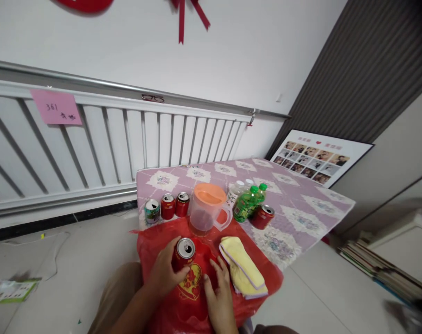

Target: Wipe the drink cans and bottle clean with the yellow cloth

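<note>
My left hand (pixel 165 272) is wrapped round a red drink can (pixel 186 250) with an opened silver top. The can stands upright at the far side of a red tray (pixel 193 311) with a gold heart print. My right hand (pixel 219 293) lies at the tray's right side, fingers apart and nothing held. A folded yellow cloth (pixel 244 266) is just right of that hand. Beyond the held can stands a clear plastic jug (pixel 201 218) with an orange lid. Red plastic sheeting (pixel 263 260) spreads under the tray, jug and cloth.
Left of the jug stand a green can (pixel 151 211) and two red cans (pixel 168 207). Right of it are several bottles, including green ones (pixel 245 204), and another red can (pixel 263 217). A patterned purple tablecloth (pixel 301 204) covers the table. A white radiator (pixel 162 139) runs behind.
</note>
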The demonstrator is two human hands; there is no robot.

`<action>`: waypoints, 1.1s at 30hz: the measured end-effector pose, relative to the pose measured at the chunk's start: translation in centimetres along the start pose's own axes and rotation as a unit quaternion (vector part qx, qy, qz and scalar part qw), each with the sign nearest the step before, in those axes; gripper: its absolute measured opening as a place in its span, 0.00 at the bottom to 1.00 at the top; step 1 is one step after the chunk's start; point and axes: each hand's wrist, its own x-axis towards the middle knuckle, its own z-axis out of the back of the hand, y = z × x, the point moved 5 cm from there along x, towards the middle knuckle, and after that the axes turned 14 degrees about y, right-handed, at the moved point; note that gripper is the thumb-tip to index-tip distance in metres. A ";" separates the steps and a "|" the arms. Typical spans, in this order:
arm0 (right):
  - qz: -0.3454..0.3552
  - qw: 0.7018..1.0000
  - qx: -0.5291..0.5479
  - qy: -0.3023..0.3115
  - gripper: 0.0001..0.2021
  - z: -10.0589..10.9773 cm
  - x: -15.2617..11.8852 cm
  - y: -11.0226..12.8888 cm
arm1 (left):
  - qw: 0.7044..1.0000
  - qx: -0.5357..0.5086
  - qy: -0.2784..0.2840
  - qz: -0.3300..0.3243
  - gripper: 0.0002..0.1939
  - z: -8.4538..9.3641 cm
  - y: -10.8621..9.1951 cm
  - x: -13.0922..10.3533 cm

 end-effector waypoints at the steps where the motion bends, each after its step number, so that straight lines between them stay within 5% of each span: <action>1: 0.001 1.000 -0.004 0.001 0.22 0.1 0.0 0.0 | 1.000 -0.001 0.000 0.003 0.38 0.0 0.1 0.0; 9: 0.006 1.000 -0.008 -0.008 0.23 3.2 0.7 0.6 | 1.000 -0.012 0.011 -0.004 0.38 -0.4 0.8 -0.3; 17: -0.032 0.983 0.158 -0.089 0.35 11.0 9.9 4.9 | 1.000 -0.028 0.004 -0.002 0.39 -1.1 1.9 -0.3; 24: -0.015 0.961 0.276 0.005 0.30 9.1 14.9 5.4 | 0.999 -0.040 0.002 0.013 0.39 -1.3 2.3 -0.2; 33: 0.023 0.937 0.347 -0.038 0.26 7.1 15.9 7.6 | 0.999 -0.052 -0.006 0.011 0.39 -1.1 2.2 -0.1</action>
